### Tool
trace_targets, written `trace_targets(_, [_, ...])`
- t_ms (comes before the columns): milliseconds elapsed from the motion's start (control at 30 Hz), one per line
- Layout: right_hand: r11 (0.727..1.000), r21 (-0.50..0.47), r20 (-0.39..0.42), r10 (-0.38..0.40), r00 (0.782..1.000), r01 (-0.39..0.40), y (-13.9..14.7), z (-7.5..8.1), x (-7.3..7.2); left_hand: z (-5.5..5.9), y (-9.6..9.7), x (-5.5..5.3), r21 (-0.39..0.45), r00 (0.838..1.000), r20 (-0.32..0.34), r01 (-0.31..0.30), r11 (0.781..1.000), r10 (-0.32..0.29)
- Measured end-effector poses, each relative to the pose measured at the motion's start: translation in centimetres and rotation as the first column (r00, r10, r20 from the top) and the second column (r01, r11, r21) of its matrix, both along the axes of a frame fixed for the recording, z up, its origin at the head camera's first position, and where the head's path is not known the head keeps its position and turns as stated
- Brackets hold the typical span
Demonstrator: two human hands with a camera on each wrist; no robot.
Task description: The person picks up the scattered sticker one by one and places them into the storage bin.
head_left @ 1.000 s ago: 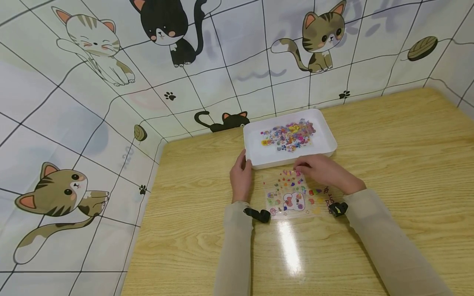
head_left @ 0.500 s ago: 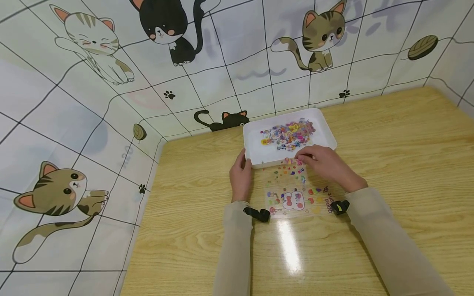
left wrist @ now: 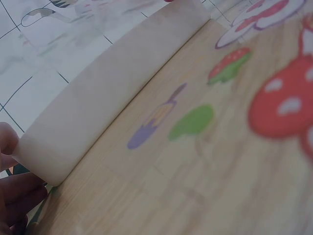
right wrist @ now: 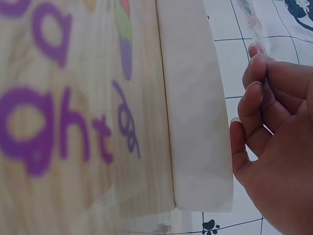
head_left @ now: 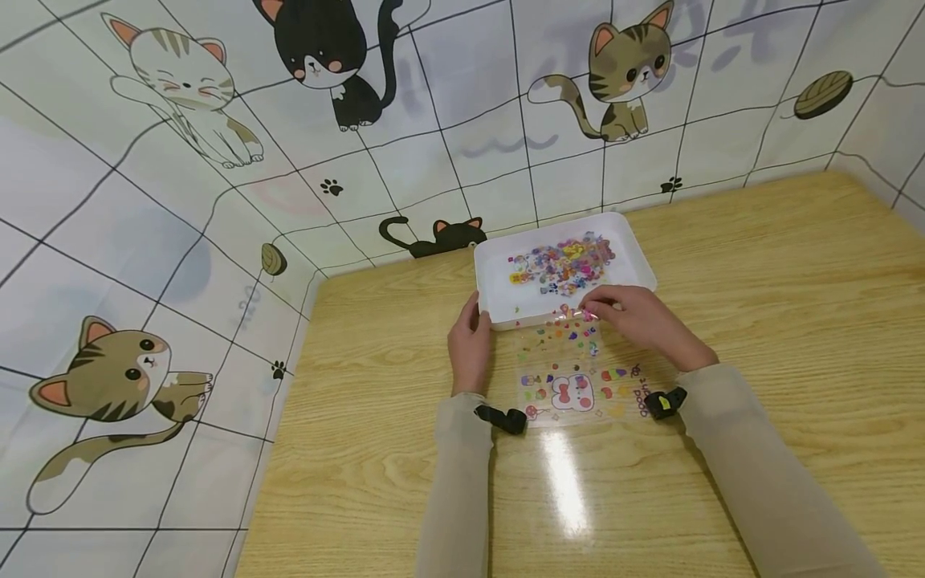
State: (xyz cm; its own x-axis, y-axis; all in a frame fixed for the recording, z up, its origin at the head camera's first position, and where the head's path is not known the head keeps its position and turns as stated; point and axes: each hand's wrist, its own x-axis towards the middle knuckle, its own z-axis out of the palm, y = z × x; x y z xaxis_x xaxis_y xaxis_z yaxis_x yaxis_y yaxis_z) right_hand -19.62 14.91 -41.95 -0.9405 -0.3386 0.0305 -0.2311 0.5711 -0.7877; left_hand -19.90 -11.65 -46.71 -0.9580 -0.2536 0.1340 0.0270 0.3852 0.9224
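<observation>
A white tray [head_left: 499,293] holding a pile of small colourful stickers [head_left: 567,263] stands by the wall. My left hand [head_left: 470,353] grips its front left corner; the left wrist view shows fingers bent around that corner. Between thumb and fingertips, my right hand [head_left: 639,317] pinches the top edge of a clear sticker sheet [head_left: 571,333] dotted with tiny coloured pictures. That sheet's upper edge overlaps the tray's front wall. Below it, flat on the table, lies a clear printed film [head_left: 573,393] with a bunny face, fruit and purple letters; whether it is a bag I cannot tell.
The wooden table [head_left: 376,449] meets a wall [head_left: 462,120] printed with cartoon cats and grid lines behind and at the left. A black wrist camera [head_left: 506,419] is strapped near the left sleeve, another black wrist camera [head_left: 665,403] near the right.
My right hand has drawn the sticker sheet up towards the tray, away from the bunny print, then shifted slightly right. My left hand stays on the tray corner.
</observation>
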Motion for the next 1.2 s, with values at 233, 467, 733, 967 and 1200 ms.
trace_targets(233, [0.998, -0.054, 0.021, -0.041, 0.999, 0.043, 0.2, 0.1, -0.2, -0.1, 0.0, 0.1, 0.015, 1.000, 0.000, -0.005, 1.000, 0.005])
trace_targets(467, [0.984, -0.153, 0.025, -0.086, 0.996, 0.089, 0.3, 0.3, -0.7, 0.0, 0.1, 0.0, 0.006, 1.000, 0.004, -0.009, 1.000, 0.009])
trace_targets(733, [0.962, -0.259, 0.136, -0.059, 0.989, 0.092, 0.6, 0.6, -1.2, -0.2, 0.0, 0.1, -0.006, 1.000, 0.008, -0.017, 1.000, 0.017])
trace_targets(967, [0.963, -0.232, 0.192, -0.096, 0.977, 0.140, 0.6, 0.9, -1.6, -0.2, 0.0, 0.2, -0.003, 1.000, -0.002, -0.011, 1.000, 0.011])
trace_targets(1200, [0.950, -0.241, 0.219, -0.148, 0.965, 0.201, 0.6, 1.0, -1.9, -0.3, 0.1, 0.1, -0.009, 1.000, -0.004, -0.017, 1.000, 0.017])
